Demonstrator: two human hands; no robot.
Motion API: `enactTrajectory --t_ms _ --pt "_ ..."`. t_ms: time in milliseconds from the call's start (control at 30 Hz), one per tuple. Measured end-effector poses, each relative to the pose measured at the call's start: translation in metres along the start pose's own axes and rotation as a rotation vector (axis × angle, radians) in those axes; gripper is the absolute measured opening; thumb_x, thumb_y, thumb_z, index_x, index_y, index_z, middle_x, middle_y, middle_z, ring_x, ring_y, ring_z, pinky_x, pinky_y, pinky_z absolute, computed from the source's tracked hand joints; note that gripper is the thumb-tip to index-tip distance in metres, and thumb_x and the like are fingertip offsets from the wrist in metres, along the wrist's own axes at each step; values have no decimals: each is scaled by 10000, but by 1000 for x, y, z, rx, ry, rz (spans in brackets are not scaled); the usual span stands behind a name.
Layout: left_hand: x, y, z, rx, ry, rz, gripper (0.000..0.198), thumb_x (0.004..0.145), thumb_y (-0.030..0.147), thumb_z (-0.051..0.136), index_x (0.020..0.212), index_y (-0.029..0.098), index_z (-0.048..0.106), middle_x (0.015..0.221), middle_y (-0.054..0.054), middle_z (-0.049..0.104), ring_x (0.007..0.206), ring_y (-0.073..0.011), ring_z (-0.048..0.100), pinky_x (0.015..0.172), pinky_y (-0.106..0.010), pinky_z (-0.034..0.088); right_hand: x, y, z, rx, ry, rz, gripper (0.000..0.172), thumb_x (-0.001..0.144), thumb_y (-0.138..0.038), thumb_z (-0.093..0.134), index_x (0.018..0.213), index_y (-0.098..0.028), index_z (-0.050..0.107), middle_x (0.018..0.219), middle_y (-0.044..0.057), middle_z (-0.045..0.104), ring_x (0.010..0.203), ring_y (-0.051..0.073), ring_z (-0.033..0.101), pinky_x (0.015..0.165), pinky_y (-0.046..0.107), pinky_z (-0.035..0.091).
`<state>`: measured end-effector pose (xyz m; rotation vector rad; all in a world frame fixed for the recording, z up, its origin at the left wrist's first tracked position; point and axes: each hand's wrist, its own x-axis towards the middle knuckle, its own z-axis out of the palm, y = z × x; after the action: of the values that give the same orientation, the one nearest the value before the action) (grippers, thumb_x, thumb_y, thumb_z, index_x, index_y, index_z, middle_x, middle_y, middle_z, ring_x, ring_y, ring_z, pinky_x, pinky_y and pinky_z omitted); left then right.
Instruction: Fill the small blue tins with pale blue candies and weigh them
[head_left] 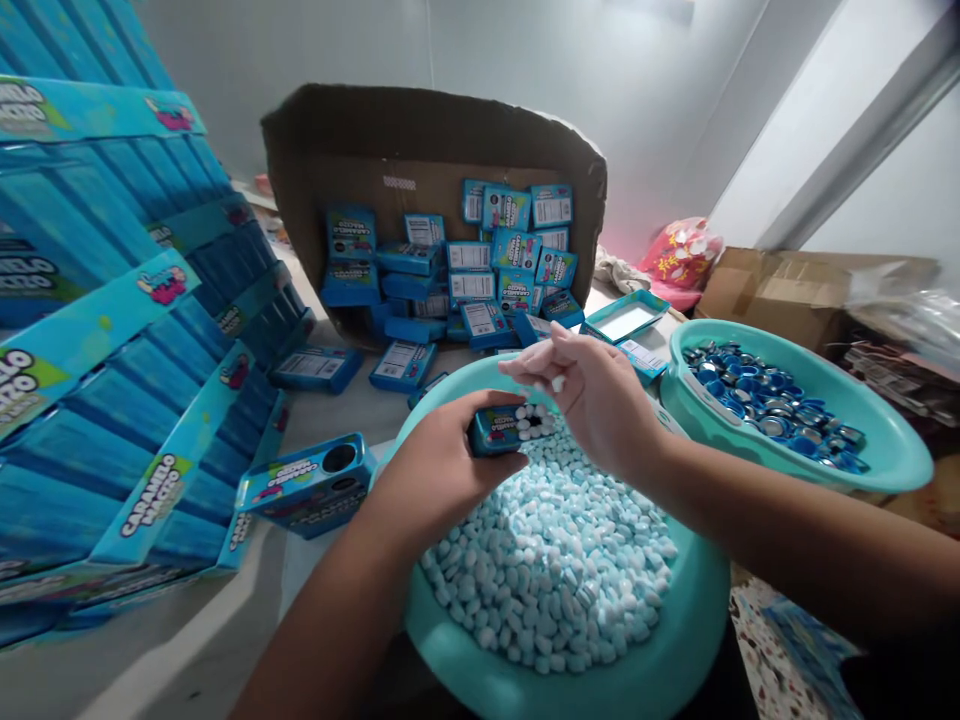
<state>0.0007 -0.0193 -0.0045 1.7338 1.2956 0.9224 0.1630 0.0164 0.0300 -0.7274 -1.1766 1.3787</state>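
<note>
My left hand (439, 470) grips a small blue candy box (501, 428) over a teal basin (660, 655) heaped with pale blue and white candy tablets (559, 555). White tablets show at the open right end of the box. My right hand (589, 392) hovers just above that end with its fingers pinched together on a white tablet. Both forearms reach in from the bottom of the view.
A second teal basin (881, 455) of blue and silver lids (772, 405) stands at the right. An open carton (420, 150) with several filled blue boxes lies behind. Stacked blue display cartons (112, 330) fill the left. A blue box (311, 485) lies beside the basin. Brown cartons (780, 285) sit far right.
</note>
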Motion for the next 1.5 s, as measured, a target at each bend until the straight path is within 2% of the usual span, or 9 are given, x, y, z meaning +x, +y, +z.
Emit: enactTrajectory --t_ms 167,300,467,567,700,967,1200,1333,1500 --pt "0 1 0 -25 71 40 453 737 295 772 1184 271 696 1047 -23 754 885 -236 722 871 -392 588 4 -4 -42 -455 -18 34 271 843 -421 710 661 -224 749 775 35 714 830 186 634 852 329 492" --pt "0 1 -1 -59 109 26 485 725 308 792 1196 244 693 1066 -41 752 919 -242 723 864 -370 586 0 16 -72 -877 -320 318 209 709 -442 838 726 -246 770 758 33 702 797 221 612 877 364 482" --pt "1 1 -2 -83 160 34 494 717 317 802 1188 229 680 1086 -42 747 957 -242 721 848 -344 581 -34 29 -54 -1062 -536 489 606 714 -565 800 1222 -245 724 1321 114 624 1194 356 582 1083 510 398" --pt "2 1 -2 -22 179 48 455 730 278 776 1172 234 679 1084 -33 747 967 -243 717 851 -349 573 -53 33 -35 -1005 -577 498 761 710 -567 800 1366 -220 630 1470 140 518 1332 379 484 1135 526 351" --pt "3 2 -1 21 170 55 412 740 242 746 1148 235 685 1052 -25 752 947 -241 715 855 -356 565 -65 39 -21 -792 -482 550 644 796 -532 733 1365 -252 625 1412 106 596 1308 353 520 1131 526 350" --pt "5 5 0 76 158 34 400 734 185 728 1129 234 686 1037 -17 748 940 -236 708 849 -348 554 -68 49 -2 -269 -194 758 260 819 -477 673 977 -288 759 1107 3 752 1182 264 613 1127 443 352" --pt "0 4 -2 221 288 -90 475 725 286 765 1146 267 546 982 -6 712 853 -234 710 654 -282 537 -59 51 -1 -7 -75 1392 589 775 -787 501 877 -252 723 717 54 740 738 249 723 855 426 528" --pt "-2 0 -3 223 325 -41 325 789 351 730 1060 283 563 948 31 705 763 -184 695 596 -233 508 -52 49 2 1 21 1372 597 782 -783 504 931 -249 726 746 60 760 698 243 723 798 411 535" --pt "0 -2 -2 178 273 42 186 834 313 694 1012 271 661 999 16 730 907 -202 702 749 -264 550 -43 42 4 95 189 1233 509 779 -667 586 989 -226 724 776 52 766 748 259 733 855 458 539"
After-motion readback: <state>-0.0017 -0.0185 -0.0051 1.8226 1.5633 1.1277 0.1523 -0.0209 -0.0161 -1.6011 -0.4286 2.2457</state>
